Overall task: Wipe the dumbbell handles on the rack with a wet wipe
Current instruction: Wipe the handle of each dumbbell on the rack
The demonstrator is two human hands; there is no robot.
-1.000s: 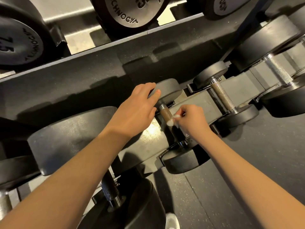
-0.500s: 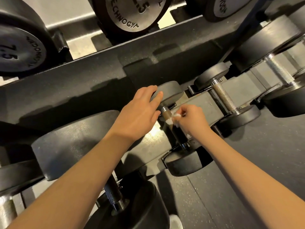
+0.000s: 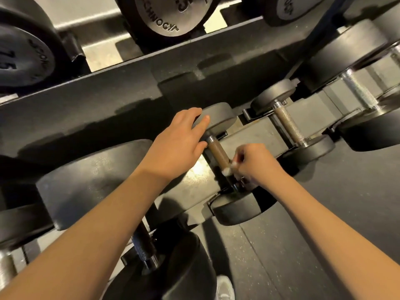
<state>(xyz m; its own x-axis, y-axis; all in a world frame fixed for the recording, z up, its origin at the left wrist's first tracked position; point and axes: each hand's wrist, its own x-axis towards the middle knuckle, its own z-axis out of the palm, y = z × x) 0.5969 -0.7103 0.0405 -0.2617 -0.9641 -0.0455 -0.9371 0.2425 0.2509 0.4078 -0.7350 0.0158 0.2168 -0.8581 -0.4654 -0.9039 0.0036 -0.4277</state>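
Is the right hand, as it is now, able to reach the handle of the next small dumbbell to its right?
Probably yes. The right hand holds the wet wipe on one handle; the neighbouring handle lies bare beside it, with only rack surface between.

knurled metal handle (image 3: 217,151), matt black rubbery dumbbell heads (image 3: 218,118), soft white wipe (image 3: 227,171)

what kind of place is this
Most likely a gym's free-weight area: black dumbbells of several sizes sit in cradles on a tiered rack, and the floor looks like dark rubber matting.
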